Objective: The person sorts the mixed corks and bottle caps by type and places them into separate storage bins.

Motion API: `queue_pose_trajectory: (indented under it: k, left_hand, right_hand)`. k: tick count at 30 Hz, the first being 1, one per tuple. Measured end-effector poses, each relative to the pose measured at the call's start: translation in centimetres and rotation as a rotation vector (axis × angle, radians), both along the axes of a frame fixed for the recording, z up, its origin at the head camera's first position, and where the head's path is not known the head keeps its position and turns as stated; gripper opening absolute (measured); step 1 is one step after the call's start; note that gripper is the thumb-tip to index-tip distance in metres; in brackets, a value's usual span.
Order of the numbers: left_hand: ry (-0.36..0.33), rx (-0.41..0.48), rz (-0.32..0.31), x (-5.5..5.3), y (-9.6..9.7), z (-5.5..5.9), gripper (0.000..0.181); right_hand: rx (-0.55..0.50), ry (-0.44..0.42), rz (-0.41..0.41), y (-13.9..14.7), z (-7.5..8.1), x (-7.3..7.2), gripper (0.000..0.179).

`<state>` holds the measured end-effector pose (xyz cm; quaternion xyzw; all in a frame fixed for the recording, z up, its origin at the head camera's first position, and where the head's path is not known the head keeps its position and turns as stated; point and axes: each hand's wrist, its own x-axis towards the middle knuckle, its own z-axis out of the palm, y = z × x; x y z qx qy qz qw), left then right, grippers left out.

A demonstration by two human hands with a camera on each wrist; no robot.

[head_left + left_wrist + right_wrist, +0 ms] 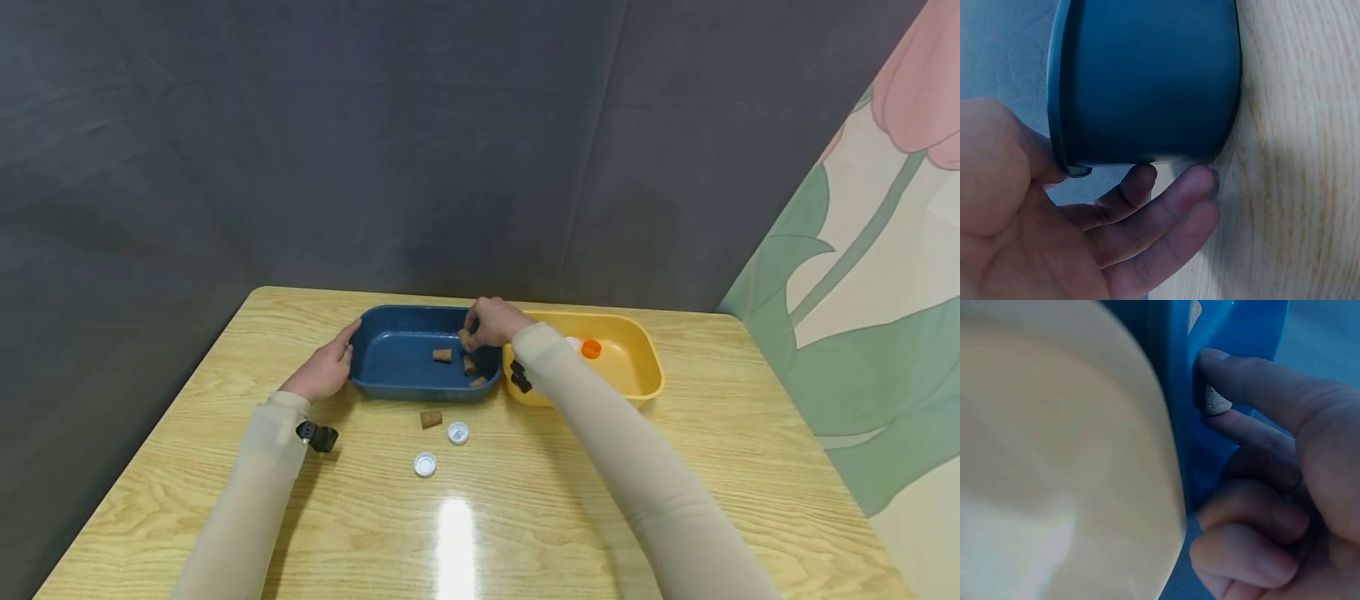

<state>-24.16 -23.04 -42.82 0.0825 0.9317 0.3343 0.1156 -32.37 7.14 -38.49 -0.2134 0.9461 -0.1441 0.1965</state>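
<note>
At the left end of the dark blue bin (408,393) my left hand (324,367) holds the wall. Its thumb reaches over the rim and the fingers lie along the outside in the left wrist view. My right hand (495,322) is over the right end of this bin, pinching a cork (1217,400) between thumb and index finger; the other fingers are curled in. Below it, inside the bin, lie several corks, among them one cork (442,355) near the middle and another cork (469,365) closer to the hand.
Right beside the blue bin stands a yellow bin (637,379) with an orange cap (592,348) and a white cap (573,342). In front lie one cork (431,419) and two white caps, the nearer cap (425,465) and the farther cap (458,432), on the wooden table (360,517).
</note>
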Motion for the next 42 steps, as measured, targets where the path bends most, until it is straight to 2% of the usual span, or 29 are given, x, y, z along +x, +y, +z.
queue_pose_trajectory:
  k: [14, 23, 27, 33, 37, 42]
  left_hand:
    - [-0.012, 0.008, 0.003, 0.0, -0.2, -0.3, 0.055]
    - [-0.013, 0.017, 0.003, 0.0, -0.2, -0.2, 0.055]
    - [-0.009, 0.012, -0.001, 0.0, -0.1, 0.0, 0.055]
    - [-0.004, 0.010, -0.002, 0.2, -0.1, 0.2, 0.055]
    - [-0.006, 0.017, -0.004, 0.2, 0.0, 0.3, 0.055]
    - [-0.003, 0.018, -0.004, 0.2, 0.0, 0.2, 0.055]
  right_hand:
    - [0.016, 0.011, 0.026, -0.5, -0.2, 0.3, 0.035]
    - [-0.105, 0.023, 0.062, 0.4, 0.4, 1.3, 0.036]
    - [-0.196, 0.032, 0.104, 1.0, 0.7, 2.5, 0.036]
    - [-0.323, 0.047, 0.136, 1.8, 0.9, 5.4, 0.035]
    - [-0.395, 0.063, 0.148, 2.3, 0.6, 7.2, 0.032]
    - [-0.472, 0.022, 0.176, 2.6, 0.0, 9.7, 0.030]
